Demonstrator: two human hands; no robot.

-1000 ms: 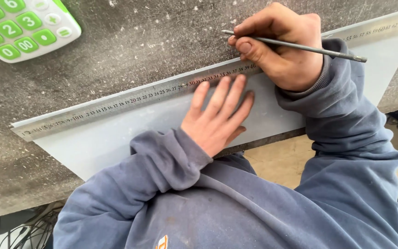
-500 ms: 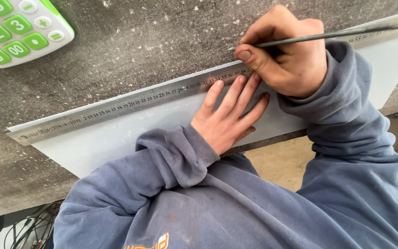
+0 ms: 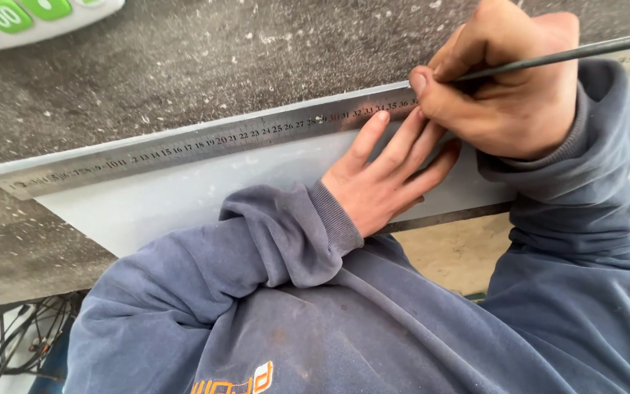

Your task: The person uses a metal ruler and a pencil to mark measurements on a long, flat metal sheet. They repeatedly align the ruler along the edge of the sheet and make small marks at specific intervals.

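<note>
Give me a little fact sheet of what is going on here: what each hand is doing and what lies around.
left hand: flat, fingers spread, pressing on the pale sheet just below the steel ruler
right hand: grips a thin dark rod-like tool, its tip at the ruler's far edge
ruler: lies along the sheet's far edge
worktop: grey, speckled
calculator: white with green keys, top left corner, partly out of frame
clothing: blue-grey sweatshirt
below the worktop: cables

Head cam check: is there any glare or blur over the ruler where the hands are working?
Head view: soft even daylight, no harsh glare; steel ruler sharp, its far left end dull and worn; right hand and thin rod crisp; left hand casts faint shadow on the white sheet.
</note>
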